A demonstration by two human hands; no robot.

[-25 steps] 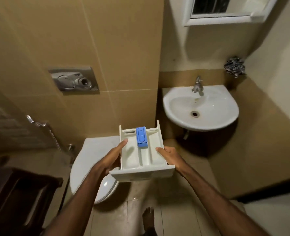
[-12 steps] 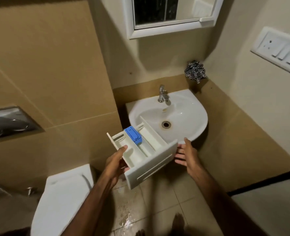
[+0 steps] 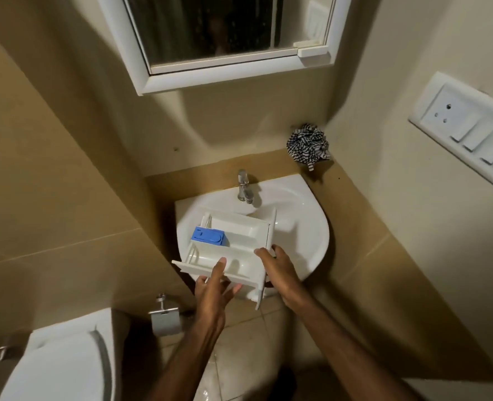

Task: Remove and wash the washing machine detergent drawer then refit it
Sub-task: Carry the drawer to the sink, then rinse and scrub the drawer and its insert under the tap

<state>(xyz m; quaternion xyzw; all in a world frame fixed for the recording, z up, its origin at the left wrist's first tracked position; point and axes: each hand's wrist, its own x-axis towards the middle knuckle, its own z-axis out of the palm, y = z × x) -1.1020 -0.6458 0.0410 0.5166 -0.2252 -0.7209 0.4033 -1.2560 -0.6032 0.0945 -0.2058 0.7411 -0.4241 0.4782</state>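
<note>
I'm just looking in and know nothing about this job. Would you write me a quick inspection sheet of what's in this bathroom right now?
Surface: white ceramic corner basin with a chrome tap; no water seen running.
Job's things: white plastic detergent drawer with a blue insert, held over the basin, front panel toward the right.
Clutter: black-and-white striped cloth bundle on the ledge.
Hands: left hand supports the drawer from below, thumb on its near wall; right hand holds the front panel end.
Cables: nothing seen.
Surroundings: white-framed mirror, white switch panel, white toilet lid, metal paper holder, wet floor tiles.
</note>
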